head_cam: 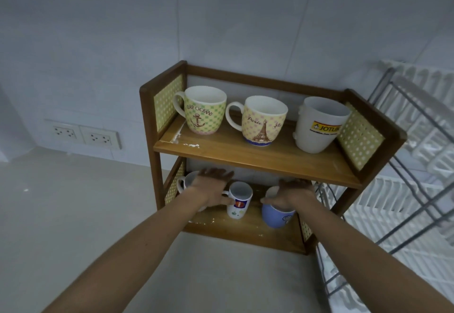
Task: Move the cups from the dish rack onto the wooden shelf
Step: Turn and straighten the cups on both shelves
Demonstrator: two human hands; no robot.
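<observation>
Noting labels: green cup (204, 110) "OCEAN" with anchor, yellow cup (261, 120) "Paris" with tower, white cup (319, 126) "JOTUN" | all upright, mouths up, on wooden shelf (245, 151) top tier | lower tier: small white mug (238, 201), blue cup (276, 215), upright | left hand (211, 187) grip spread, flat | right hand (292, 193) grip clamped on blue cup rim | wire dish rack (405, 165) alongside.

Home kitchen: tiled wall (245, 18), wall sockets (86, 135), mugs on wooden shelf (245, 150) (above fingers), dish rack (405, 165) right of fingers.
</observation>
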